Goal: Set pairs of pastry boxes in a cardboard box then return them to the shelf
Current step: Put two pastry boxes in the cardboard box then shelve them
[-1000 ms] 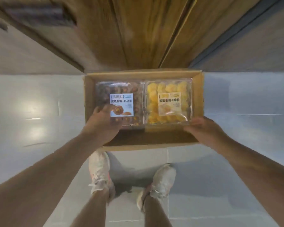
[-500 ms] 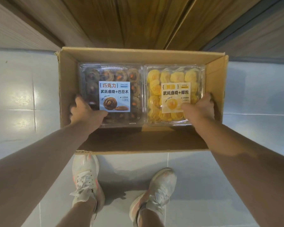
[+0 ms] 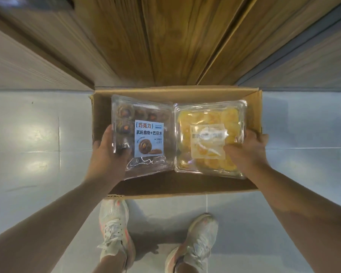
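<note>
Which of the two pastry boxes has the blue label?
The chocolate pastry box, held by the left hand. The yellow pastry box in the right hand carries a pale yellow label instead.

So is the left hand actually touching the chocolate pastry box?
Touching: the head view shows the left hand gripping the chocolate pastry box at its left edge.

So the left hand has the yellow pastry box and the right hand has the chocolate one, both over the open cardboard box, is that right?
Not quite: the boxes are swapped. In the head view, the left hand grips the chocolate pastry box, and the right hand grips the yellow pastry box. Both are over the open cardboard box, as you said.
</note>
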`<move>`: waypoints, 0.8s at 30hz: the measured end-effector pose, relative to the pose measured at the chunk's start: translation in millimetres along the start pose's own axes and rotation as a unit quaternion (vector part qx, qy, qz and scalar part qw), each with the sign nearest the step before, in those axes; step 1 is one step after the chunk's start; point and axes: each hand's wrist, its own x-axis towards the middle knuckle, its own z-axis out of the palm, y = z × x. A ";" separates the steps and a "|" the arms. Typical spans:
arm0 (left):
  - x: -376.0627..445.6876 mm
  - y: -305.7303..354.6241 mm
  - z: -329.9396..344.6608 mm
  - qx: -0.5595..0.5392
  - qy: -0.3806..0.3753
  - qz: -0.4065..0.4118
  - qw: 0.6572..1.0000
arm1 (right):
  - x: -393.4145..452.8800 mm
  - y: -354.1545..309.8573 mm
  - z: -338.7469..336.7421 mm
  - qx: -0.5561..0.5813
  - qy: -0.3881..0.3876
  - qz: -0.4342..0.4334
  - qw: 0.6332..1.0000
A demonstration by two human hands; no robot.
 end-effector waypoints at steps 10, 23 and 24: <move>17.6 3.7 -4.7 0.045 -0.094 0.007 0.994 | 4.2 9.9 -20.2 -0.024 -0.131 -0.017 0.991; -67.4 55.3 -103.6 -0.221 -0.152 0.015 0.963 | -79.4 12.8 -149.4 0.136 -0.107 -0.088 0.981; -80.6 61.9 -117.3 -0.234 -0.157 0.023 0.959 | -91.2 13.1 -169.3 0.156 -0.108 -0.092 0.978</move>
